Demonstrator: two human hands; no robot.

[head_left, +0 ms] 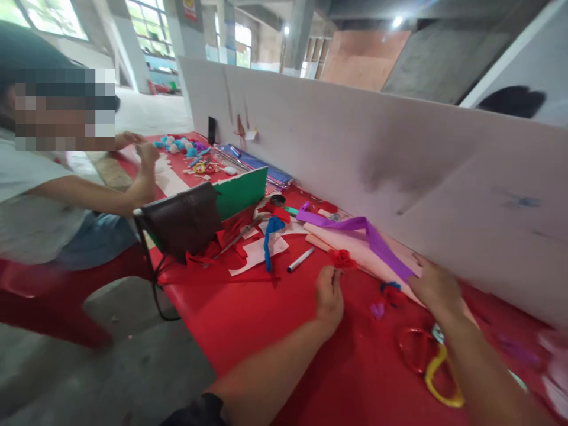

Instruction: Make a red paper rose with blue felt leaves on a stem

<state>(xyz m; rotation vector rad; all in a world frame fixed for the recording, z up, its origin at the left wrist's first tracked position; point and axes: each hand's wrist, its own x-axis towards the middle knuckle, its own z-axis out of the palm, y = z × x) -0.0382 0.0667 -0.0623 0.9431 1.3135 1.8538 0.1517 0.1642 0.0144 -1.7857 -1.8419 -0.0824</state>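
My left hand [329, 300] is closed in a pinch above the red table, with a red crepe-paper flower [341, 258] at its fingertips. Its stem is mostly hidden by the fingers. To the right, my right hand [437, 290] grips the lower end of a long purple crepe-paper strip [384, 247], which stretches up and left across rolled pink paper [346, 247]. Scissors [437, 361] with red and yellow handles lie beneath my right forearm. Small purple [377, 310] and blue scraps [390, 287] rest between my hands.
A marker [300, 259], a blue strip [270, 239] and red scraps lie left on the tabletop [231, 319]. A brown bag [184, 219] hangs over a green divider [242, 190]. Beyond it a person [48, 195] handles something near pompoms [177, 145]. A white panel [328, 130] borders the back.
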